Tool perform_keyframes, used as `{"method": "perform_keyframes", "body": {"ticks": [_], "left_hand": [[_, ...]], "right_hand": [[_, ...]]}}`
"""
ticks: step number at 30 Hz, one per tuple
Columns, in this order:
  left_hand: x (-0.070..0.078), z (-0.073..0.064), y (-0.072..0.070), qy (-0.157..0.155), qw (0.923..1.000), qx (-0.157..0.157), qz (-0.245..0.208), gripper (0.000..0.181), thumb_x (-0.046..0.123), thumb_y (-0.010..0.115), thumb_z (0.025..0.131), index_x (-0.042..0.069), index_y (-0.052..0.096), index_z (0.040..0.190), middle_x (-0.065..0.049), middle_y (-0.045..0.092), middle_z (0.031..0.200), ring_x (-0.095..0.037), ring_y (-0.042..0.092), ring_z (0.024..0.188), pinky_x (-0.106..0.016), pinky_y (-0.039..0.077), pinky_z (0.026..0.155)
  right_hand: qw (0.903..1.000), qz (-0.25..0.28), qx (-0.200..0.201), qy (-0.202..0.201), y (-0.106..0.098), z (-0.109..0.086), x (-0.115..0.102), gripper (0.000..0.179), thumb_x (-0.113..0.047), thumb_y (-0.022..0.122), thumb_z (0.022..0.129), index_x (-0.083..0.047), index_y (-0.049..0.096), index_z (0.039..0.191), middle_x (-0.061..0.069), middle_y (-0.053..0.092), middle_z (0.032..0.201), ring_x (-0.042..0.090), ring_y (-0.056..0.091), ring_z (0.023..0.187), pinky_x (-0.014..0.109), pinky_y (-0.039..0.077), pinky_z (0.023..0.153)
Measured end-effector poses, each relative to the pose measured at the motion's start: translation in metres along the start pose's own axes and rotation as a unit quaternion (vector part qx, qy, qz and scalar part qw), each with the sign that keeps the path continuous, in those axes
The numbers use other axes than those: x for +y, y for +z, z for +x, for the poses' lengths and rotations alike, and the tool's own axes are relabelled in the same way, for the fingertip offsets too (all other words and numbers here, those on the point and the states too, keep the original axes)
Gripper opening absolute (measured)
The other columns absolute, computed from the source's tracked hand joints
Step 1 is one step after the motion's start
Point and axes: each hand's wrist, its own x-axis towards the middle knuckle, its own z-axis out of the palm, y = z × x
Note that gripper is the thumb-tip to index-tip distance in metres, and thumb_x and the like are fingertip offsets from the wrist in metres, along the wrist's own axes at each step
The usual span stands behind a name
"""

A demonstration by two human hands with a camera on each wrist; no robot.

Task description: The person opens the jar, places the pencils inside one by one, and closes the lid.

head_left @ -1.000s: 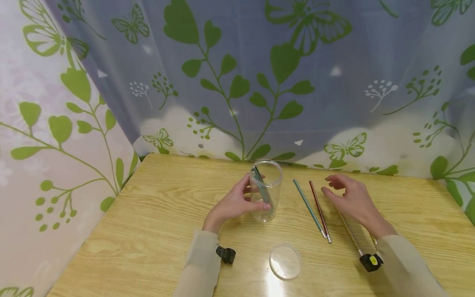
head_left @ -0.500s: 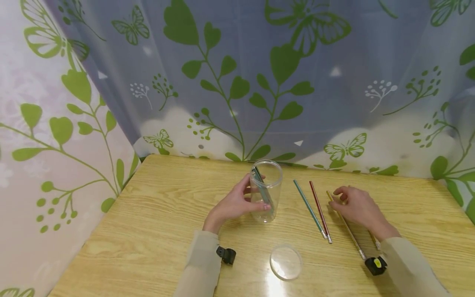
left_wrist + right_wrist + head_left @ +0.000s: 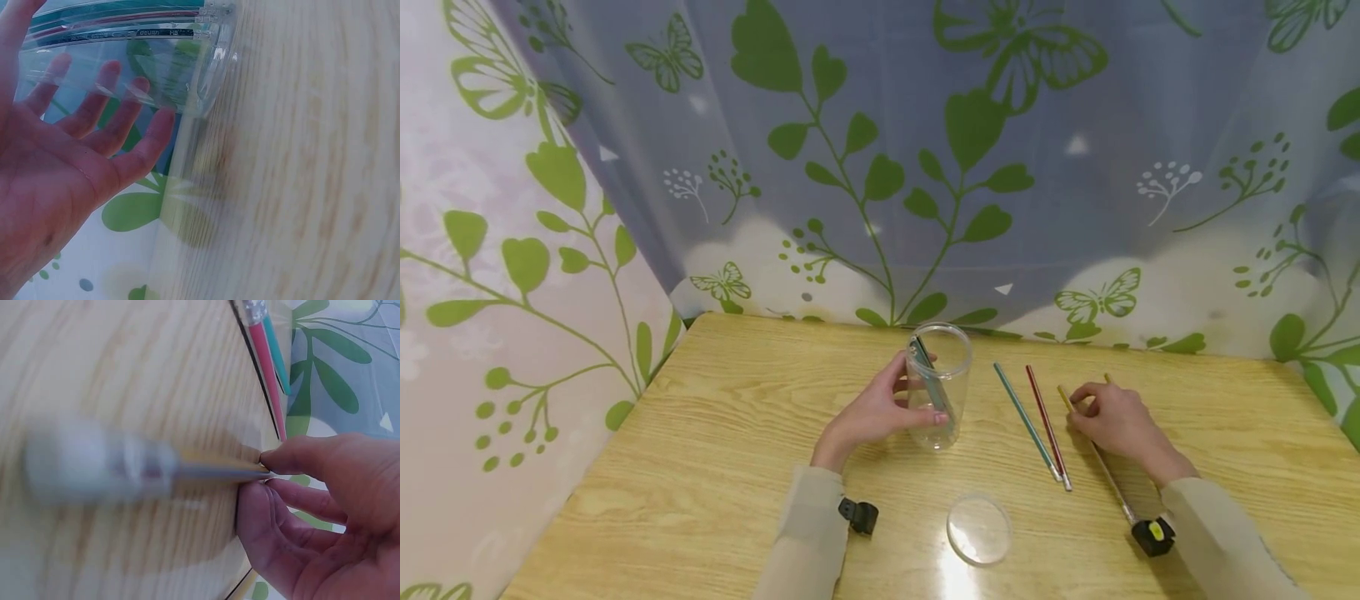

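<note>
A clear plastic jar [image 3: 957,387] stands upright on the wooden table, with several pencils [image 3: 931,379] leaning inside it. My left hand [image 3: 872,408] grips the jar from its left side, fingers behind and thumb in front; the left wrist view shows its fingers curved around the jar wall [image 3: 169,87]. On the right, my right hand [image 3: 1116,423] pinches a yellow pencil [image 3: 1107,475] between thumb and fingertips near its far end. The pencil's eraser end [image 3: 94,462] looms blurred in the right wrist view. Behind that hand, only the end of another yellow pencil [image 3: 1108,379] shows.
Between the hands lie a teal pencil [image 3: 1022,412] and a red pencil [image 3: 1047,421], their eraser ends nearly touching. A round clear lid [image 3: 979,531] lies at the front of the table [image 3: 700,467]. A patterned curtain [image 3: 850,267] hangs along the table's back edge.
My right hand has come down onto the yellow pencil, its fingers closing from apart to a pinch near the pencil's far end. The left hand and jar have stayed put.
</note>
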Motion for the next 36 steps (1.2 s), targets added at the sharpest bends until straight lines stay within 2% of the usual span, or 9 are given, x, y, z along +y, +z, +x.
{"method": "perform_keyframes", "body": {"ticks": [9,15,19,25,30,36], "left_hand": [[0.002,-0.002,0.001,-0.004,1.0,0.0,0.0,0.077,0.021,0.084,0.086,0.037,0.042,0.149,0.0,0.055,0.141,-0.023,0.051,0.135,-0.043,0.053,0.105],[0.0,-0.001,0.0,-0.004,1.0,0.0,-0.001,0.077,0.02,0.084,0.086,0.037,0.042,0.149,0.0,0.055,0.142,-0.023,0.051,0.136,-0.042,0.053,0.105],[0.0,0.0,0.0,-0.003,1.0,0.0,0.0,0.076,0.02,0.084,0.086,0.037,0.043,0.148,0.0,0.056,0.141,-0.023,0.052,0.136,-0.042,0.054,0.105],[0.0,0.001,-0.001,-0.003,1.0,-0.003,0.0,0.076,0.021,0.084,0.086,0.038,0.043,0.148,0.001,0.056,0.141,-0.023,0.051,0.136,-0.042,0.054,0.104],[0.001,0.0,-0.001,-0.002,1.0,-0.004,0.002,0.076,0.022,0.084,0.086,0.038,0.043,0.148,0.001,0.055,0.142,-0.022,0.051,0.136,-0.043,0.052,0.106],[0.001,0.0,0.0,-0.004,1.0,-0.001,-0.006,0.078,0.023,0.084,0.086,0.037,0.042,0.149,0.0,0.054,0.142,-0.022,0.051,0.133,-0.044,0.051,0.107]], "right_hand": [[0.9997,0.014,-0.007,0.021,-0.004,-0.001,0.0,0.037,-0.016,0.069,0.092,0.009,0.063,0.118,0.02,0.073,0.092,0.023,0.068,0.075,0.037,0.056,0.061],[0.9983,0.047,0.014,0.031,-0.013,-0.011,-0.004,0.043,-0.019,0.065,0.097,0.008,0.056,0.129,0.022,0.071,0.097,0.019,0.065,0.068,0.033,0.053,0.055],[0.9959,0.076,0.042,0.029,-0.022,-0.02,-0.012,0.045,-0.018,0.062,0.098,0.006,0.052,0.134,0.021,0.07,0.097,0.016,0.064,0.061,0.031,0.054,0.051],[0.9914,0.082,0.099,0.024,-0.036,-0.027,-0.02,0.046,-0.015,0.06,0.097,0.002,0.05,0.138,0.017,0.07,0.096,0.01,0.067,0.066,0.029,0.054,0.051],[0.9865,0.091,0.134,0.025,-0.043,-0.033,-0.023,0.051,-0.014,0.061,0.096,0.0,0.048,0.144,0.018,0.071,0.099,0.005,0.067,0.067,0.027,0.057,0.052],[0.9795,0.098,0.176,0.012,-0.05,-0.04,-0.028,0.051,-0.013,0.063,0.095,-0.001,0.049,0.143,0.021,0.07,0.099,0.0,0.065,0.062,0.027,0.058,0.051]]}}
